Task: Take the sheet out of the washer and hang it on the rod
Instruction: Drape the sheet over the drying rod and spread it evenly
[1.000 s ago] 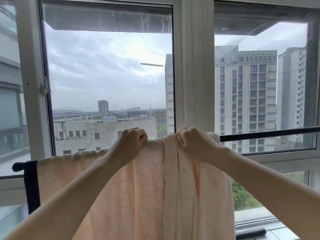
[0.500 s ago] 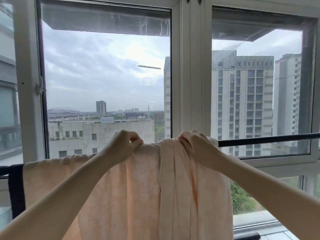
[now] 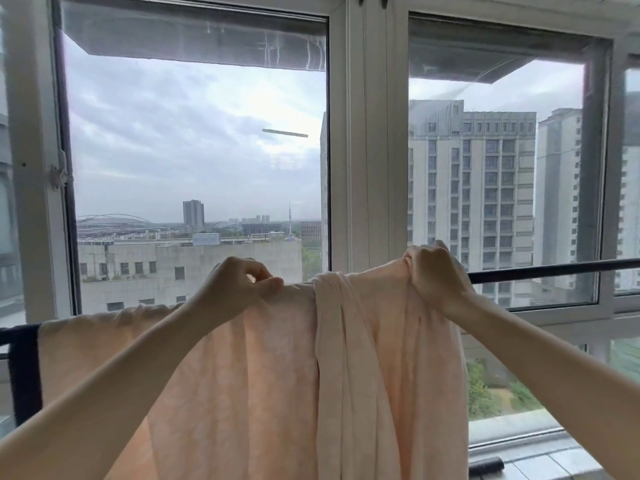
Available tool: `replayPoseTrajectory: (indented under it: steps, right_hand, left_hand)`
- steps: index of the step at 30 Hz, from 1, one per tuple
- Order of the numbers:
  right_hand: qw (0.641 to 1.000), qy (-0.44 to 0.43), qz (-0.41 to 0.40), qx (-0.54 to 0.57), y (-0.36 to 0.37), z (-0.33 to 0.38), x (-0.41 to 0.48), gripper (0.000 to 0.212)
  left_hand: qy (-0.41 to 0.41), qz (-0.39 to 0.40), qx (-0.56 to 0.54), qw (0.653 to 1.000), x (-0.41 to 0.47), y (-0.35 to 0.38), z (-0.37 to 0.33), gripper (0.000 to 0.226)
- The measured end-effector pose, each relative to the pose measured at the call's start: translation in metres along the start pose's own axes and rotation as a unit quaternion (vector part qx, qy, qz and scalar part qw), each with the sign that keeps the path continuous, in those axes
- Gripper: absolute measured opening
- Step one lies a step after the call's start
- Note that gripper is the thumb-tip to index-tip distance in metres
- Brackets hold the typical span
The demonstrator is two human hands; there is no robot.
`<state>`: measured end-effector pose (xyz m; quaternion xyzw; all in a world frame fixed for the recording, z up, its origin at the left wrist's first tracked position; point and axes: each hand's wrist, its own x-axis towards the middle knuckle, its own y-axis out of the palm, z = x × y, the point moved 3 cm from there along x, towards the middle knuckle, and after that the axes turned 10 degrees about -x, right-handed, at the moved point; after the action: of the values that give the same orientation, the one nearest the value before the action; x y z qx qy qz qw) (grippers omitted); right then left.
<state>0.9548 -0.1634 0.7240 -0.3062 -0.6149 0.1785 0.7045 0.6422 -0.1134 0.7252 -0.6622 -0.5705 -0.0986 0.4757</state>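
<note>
A pale peach sheet [image 3: 270, 368] hangs over a dark rod [image 3: 554, 270] that runs across the window at chest height. The sheet's left part lies flat along the rod; its middle is bunched in long folds [image 3: 346, 358]. My left hand [image 3: 239, 285] pinches the sheet's top edge at the rod, thumb against fingers. My right hand [image 3: 436, 275] is closed around a gathered bunch of the sheet, lifted a little above the rod further right. The washer is out of view.
A dark cloth [image 3: 24, 372] hangs on the rod at the far left, beside the sheet. Behind the rod stand white window frames [image 3: 367, 168] and glass. A tiled sill with a dark object [image 3: 485, 465] lies at the lower right. Bare rod extends right.
My right hand has moved right along the rod, pulling the bunched sheet with it and widening it. My left hand has shifted from a fist to a pinch on the top edge.
</note>
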Motion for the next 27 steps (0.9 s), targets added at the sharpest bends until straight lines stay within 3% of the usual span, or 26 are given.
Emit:
replayPoseTrajectory:
  steps: [2,5,8,12,20,24,27]
  right_hand:
    - [0.998,-0.054,-0.015,-0.012,-0.008,0.017,-0.005,0.015]
    - [0.982,-0.171,0.016,0.082,-0.021,0.056,-0.020,0.015]
    - [0.972,-0.210,0.039,0.102,-0.020,0.076,-0.029,0.020]
    - [0.971,-0.186,0.034,0.144,-0.021,0.073,-0.029,0.009]
    - [0.983,-0.176,-0.018,0.047,-0.018,0.070,-0.031,0.010]
    - [0.993,-0.103,-0.016,0.059,-0.004,0.036,-0.001,0.021]
    - [0.999,-0.020,-0.008,0.023,0.001,-0.004,0.011,0.018]
  left_hand:
    - [0.010,-0.012,-0.007,1.000,0.004,0.006,-0.005,0.017]
    - [0.048,0.013,0.024,0.998,0.008,0.020,-0.016,0.013]
    - [0.080,0.024,0.082,0.993,0.012,0.027,-0.023,0.013]
    - [0.065,0.047,0.074,0.994,0.012,0.020,-0.023,0.002]
    - [0.077,0.059,0.178,0.979,0.017,0.025,-0.026,0.004]
    - [0.062,0.035,0.209,0.975,0.016,0.026,-0.020,0.011]
    - [0.049,0.018,0.162,0.985,0.017,0.024,-0.011,0.008]
